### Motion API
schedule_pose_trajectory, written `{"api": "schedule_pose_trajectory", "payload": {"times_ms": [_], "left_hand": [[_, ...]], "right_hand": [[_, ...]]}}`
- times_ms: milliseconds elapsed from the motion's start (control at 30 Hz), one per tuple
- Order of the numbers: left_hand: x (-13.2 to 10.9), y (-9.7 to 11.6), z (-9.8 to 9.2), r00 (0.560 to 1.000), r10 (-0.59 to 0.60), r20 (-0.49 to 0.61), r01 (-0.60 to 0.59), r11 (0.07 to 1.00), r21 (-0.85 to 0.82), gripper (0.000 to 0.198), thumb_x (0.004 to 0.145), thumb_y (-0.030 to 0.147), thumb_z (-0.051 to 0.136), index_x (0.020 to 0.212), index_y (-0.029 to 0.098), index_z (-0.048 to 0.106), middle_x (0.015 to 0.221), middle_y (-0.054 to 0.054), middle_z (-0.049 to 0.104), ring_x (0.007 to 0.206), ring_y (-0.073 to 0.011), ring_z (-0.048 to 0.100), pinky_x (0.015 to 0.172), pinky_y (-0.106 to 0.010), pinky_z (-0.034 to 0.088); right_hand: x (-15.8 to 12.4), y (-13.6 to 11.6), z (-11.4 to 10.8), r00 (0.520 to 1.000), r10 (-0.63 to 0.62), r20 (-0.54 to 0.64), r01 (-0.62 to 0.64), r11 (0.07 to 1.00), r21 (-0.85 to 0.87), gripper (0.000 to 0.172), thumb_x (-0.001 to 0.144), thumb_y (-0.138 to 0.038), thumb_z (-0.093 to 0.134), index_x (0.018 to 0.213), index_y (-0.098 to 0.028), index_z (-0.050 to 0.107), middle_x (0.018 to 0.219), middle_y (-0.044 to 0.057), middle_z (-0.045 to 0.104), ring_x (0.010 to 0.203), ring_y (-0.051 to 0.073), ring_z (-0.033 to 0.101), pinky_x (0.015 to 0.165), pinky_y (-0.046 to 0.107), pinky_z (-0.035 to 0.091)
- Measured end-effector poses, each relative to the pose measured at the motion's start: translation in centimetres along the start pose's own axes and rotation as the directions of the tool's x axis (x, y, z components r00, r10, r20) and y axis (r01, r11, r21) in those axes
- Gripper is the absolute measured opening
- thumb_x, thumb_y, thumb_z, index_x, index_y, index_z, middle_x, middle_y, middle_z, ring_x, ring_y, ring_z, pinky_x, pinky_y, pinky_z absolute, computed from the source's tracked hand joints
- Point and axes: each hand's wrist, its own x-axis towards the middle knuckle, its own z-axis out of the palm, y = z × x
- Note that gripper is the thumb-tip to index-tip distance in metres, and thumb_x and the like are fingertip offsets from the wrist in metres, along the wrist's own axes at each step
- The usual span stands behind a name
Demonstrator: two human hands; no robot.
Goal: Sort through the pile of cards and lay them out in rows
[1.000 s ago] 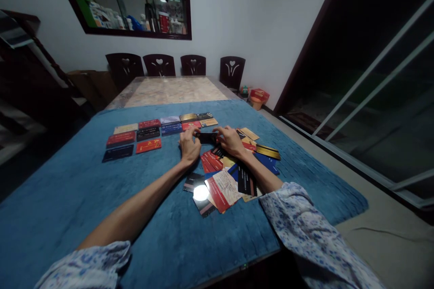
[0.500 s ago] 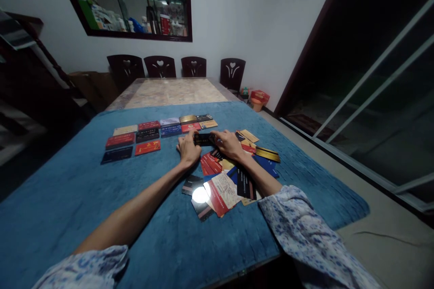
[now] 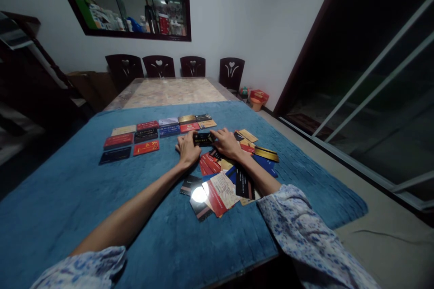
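A black card (image 3: 202, 139) with gold print is held between my two hands, just above the blue cloth. My left hand (image 3: 188, 148) grips its left end, and my right hand (image 3: 226, 143) grips its right end. Beyond and to the left, several cards lie in rows, among them a red card with yellow print (image 3: 146, 147) and a dark blue card (image 3: 115, 156). Under and around my right forearm spreads a loose pile with a white and red card (image 3: 222, 192), a black card (image 3: 244, 183) and a gold card (image 3: 266, 154).
The blue cloth (image 3: 152, 221) covers the near part of a long table, with its marbled top (image 3: 176, 90) bare beyond. Dark chairs (image 3: 158, 67) stand at the far end. A red bag (image 3: 259, 95) is on the floor behind right.
The camera view has shifted very slightly. The black card between my hands has tilted a little, so its gold print shows more clearly. Both hands keep their hold.
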Motion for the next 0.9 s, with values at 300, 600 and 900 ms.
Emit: {"api": "schedule_pose_trajectory", "payload": {"times_ms": [300, 600, 900], "left_hand": [[0.1, -0.7, 0.5, 0.997, 0.070, 0.011, -0.070, 0.997, 0.014, 0.059, 0.066, 0.008, 0.061, 0.121, 0.026, 0.063, 0.118, -0.012, 0.071, 0.111, -0.0380, 0.052, 0.089, -0.052, 0.042], [-0.7, 1.8, -1.4, 0.974, 0.011, 0.226, -0.060, 0.976, 0.211, 0.062, 0.083, 0.020, 0.059, 0.144, 0.025, 0.052, 0.133, -0.010, 0.065, 0.127, -0.0351, 0.045, 0.100, -0.049, 0.039], [0.0, 1.7, -2.3, 0.927, 0.065, 0.369, -0.180, 0.940, 0.289, 0.052, 0.085, 0.021, 0.060, 0.137, 0.024, 0.055, 0.134, -0.011, 0.063, 0.125, -0.0348, 0.045, 0.097, -0.048, 0.038]], "right_hand": [[0.2, 0.7, 0.0, 0.999, -0.009, 0.032, 0.008, 1.000, 0.030, 0.065, 0.088, -0.030, 0.068, 0.149, -0.017, 0.049, 0.123, 0.016, 0.064, 0.115, 0.031, 0.050, 0.092, 0.045, 0.047], [-0.1, 0.6, -1.0, 0.996, 0.013, 0.087, -0.012, 1.000, -0.008, 0.064, 0.089, -0.029, 0.067, 0.149, -0.016, 0.048, 0.126, 0.016, 0.061, 0.118, 0.030, 0.049, 0.095, 0.044, 0.046], [-0.1, 0.5, -2.8, 0.983, 0.016, 0.181, -0.004, 0.998, -0.063, 0.054, 0.090, -0.036, 0.069, 0.141, -0.021, 0.055, 0.120, 0.012, 0.063, 0.116, 0.028, 0.050, 0.092, 0.040, 0.044]]}}
